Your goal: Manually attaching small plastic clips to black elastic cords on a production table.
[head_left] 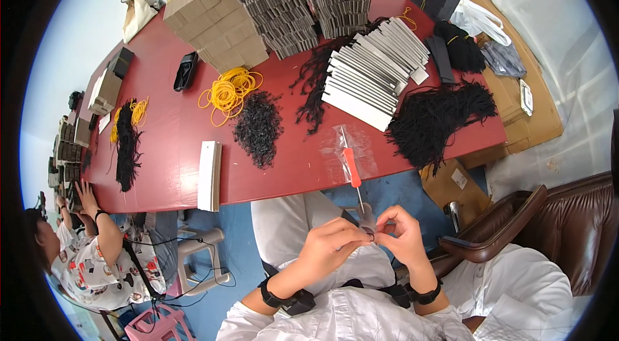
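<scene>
Fingers [358, 233] of left hand [329, 244] pinched on small grey folded card [367, 220], fingers of right hand [403, 234] closed on thin black cord loop [375, 236] at card's lower edge. Card held over lap, just below near edge of red surface [167, 147]. Orange-handled tool [353, 170] lying on clear plastic bag [351, 151] at that edge, tip toward card. Beyond: row of grey cards [371, 77], black cord heaps [442, 122], yellow rubber bands [229, 93]. Co-worker's hand [86, 198] far left.
</scene>
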Tool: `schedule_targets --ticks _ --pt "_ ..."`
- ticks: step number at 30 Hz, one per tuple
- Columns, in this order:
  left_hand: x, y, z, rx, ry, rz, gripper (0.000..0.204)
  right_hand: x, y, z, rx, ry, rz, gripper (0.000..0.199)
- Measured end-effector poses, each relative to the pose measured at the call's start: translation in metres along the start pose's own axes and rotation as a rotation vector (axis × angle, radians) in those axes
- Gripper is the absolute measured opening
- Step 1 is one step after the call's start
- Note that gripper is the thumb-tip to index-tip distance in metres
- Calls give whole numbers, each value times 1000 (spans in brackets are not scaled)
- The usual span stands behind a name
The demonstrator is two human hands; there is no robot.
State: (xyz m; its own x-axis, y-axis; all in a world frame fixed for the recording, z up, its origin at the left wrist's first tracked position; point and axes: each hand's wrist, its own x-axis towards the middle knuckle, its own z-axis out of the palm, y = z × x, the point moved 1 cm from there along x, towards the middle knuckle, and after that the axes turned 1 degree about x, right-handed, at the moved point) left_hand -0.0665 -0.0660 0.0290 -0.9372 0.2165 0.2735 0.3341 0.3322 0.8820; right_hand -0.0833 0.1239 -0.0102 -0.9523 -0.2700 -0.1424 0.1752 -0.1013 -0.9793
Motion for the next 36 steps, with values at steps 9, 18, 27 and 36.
schedule_targets --ticks 9,18,27,36 --pt "15 19 -20 -293 -38 -13 15 13 -2 8 -169 -347 -309 41" --pt "24 26 -33 -910 -47 -254 11 14 -10 29 -330 -218 -357 33" --pt "35 12 -50 -881 275 -241 9 19 -29 33 -317 -342 -429 19" --pt "51 -19 -75 -940 655 -255 9 15 -38 10 321 -527 273 40"
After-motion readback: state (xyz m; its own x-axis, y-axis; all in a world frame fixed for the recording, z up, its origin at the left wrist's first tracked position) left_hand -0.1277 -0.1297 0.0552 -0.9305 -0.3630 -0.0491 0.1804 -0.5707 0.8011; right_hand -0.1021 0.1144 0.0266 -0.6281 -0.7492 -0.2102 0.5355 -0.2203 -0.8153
